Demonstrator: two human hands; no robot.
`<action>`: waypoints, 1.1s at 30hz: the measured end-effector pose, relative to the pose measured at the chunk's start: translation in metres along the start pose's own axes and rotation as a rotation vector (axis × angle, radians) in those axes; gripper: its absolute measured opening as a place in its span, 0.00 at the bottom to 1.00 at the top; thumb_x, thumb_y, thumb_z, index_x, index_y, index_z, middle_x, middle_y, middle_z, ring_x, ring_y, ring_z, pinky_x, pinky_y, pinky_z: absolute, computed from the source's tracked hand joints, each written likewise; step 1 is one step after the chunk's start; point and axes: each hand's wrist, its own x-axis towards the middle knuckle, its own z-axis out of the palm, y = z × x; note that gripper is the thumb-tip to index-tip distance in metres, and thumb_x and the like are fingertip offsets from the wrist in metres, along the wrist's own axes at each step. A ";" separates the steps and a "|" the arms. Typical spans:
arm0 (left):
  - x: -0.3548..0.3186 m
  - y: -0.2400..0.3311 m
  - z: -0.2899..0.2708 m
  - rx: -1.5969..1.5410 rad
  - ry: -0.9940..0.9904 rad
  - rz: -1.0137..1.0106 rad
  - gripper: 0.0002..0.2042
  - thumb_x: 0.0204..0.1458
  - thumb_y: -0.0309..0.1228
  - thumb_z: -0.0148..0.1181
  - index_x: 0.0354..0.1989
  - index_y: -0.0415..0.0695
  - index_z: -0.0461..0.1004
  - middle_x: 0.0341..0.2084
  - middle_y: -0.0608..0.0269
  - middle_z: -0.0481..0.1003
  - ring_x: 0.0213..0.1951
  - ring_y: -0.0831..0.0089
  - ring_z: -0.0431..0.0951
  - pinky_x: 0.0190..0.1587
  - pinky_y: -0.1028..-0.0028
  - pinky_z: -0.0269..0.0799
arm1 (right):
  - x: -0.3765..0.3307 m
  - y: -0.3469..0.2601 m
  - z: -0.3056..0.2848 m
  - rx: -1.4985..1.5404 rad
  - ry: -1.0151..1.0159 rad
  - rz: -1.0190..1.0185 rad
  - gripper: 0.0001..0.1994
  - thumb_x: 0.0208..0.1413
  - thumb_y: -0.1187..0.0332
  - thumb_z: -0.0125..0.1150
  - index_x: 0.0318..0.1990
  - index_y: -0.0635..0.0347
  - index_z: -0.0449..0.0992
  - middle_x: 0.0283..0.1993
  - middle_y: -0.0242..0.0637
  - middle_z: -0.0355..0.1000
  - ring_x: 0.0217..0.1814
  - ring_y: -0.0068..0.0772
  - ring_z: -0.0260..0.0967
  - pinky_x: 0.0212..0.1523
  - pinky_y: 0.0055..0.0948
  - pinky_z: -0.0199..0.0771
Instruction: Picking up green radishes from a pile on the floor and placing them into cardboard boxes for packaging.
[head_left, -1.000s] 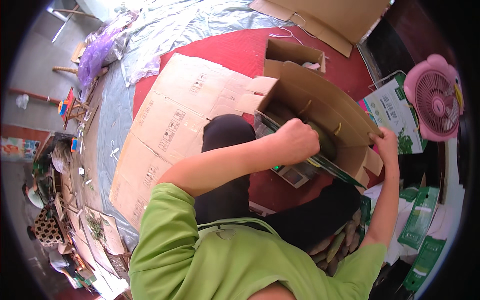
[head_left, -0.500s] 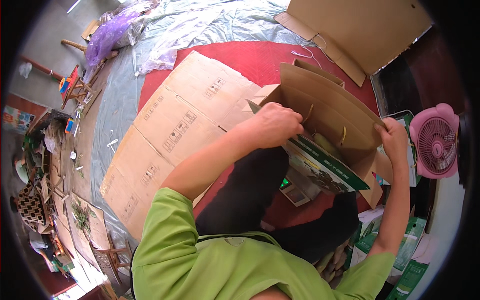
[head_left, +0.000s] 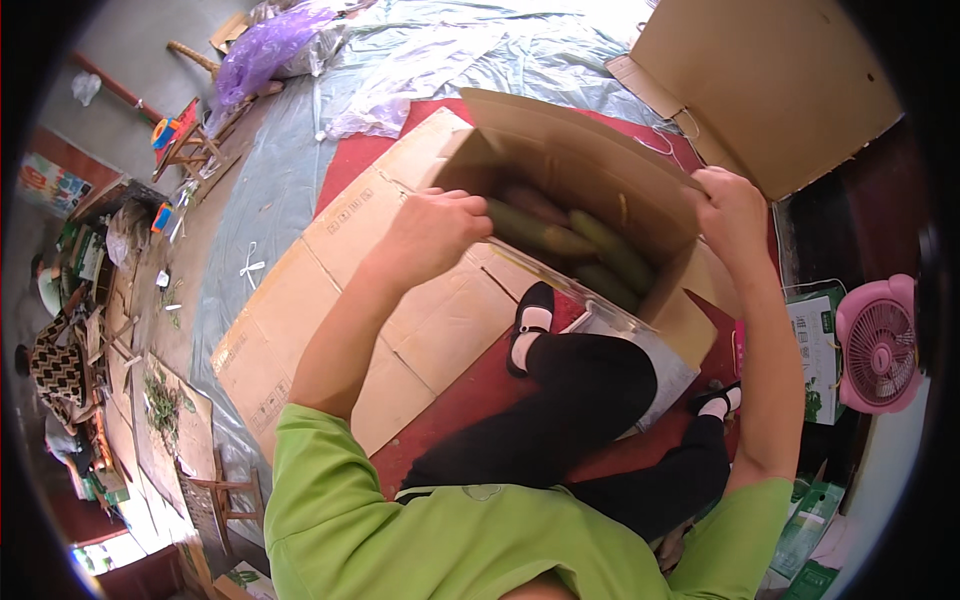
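An open cardboard box [head_left: 655, 225] stands in front of me, its far flap raised. Inside lie several long green vegetables [head_left: 610, 245] and a browner one; shadow keeps me from telling their kind. My left hand [head_left: 445, 228] has its fingers curled over the box's left near edge. The far flap's right corner is pinched in my right hand [head_left: 735, 212]. Below the box's near side a pale grey surface [head_left: 655, 375] shows beside my knee. A flattened cardboard sheet [head_left: 340, 300] lies to the left of the box, partly under it.
A large open carton [head_left: 790, 90] stands at the far right. The pink fan [head_left: 878, 343] is at the right, beside a white and green box [head_left: 815, 350]. Clear plastic sheeting [head_left: 400, 60] covers the far floor. Wooden stools [head_left: 215, 500] and a person [head_left: 60, 385] are at the left.
The box has moved left and away from me and shows more of its contents. My left hand has shifted left with it. My feet now show, and the small green-lit display is out of sight.
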 end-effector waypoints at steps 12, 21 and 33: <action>-0.226 -0.045 -0.069 0.413 -0.296 -0.346 0.03 0.41 0.28 0.56 0.19 0.49 0.75 0.21 0.65 0.68 0.32 0.68 0.74 0.37 0.69 0.70 | -0.018 -0.229 0.122 0.257 -0.224 -0.171 0.10 0.50 0.61 0.59 0.24 0.55 0.78 0.26 0.42 0.75 0.30 0.42 0.76 0.30 0.39 0.76; -0.363 -0.030 -0.032 0.224 -0.446 -0.771 0.03 0.39 0.27 0.58 0.18 0.44 0.76 0.24 0.54 0.73 0.31 0.54 0.74 0.33 0.58 0.70 | -0.110 -0.320 0.166 0.530 -0.652 -0.352 0.14 0.51 0.56 0.61 0.26 0.59 0.79 0.28 0.45 0.76 0.34 0.46 0.76 0.32 0.41 0.75; -0.123 0.101 0.027 -0.234 -0.171 -0.290 0.16 0.43 0.25 0.63 0.44 0.42 0.77 0.40 0.52 0.74 0.44 0.52 0.72 0.49 0.60 0.68 | -0.103 -0.149 0.089 0.750 -0.216 0.089 0.10 0.48 0.62 0.58 0.27 0.59 0.80 0.29 0.46 0.76 0.35 0.50 0.74 0.37 0.45 0.72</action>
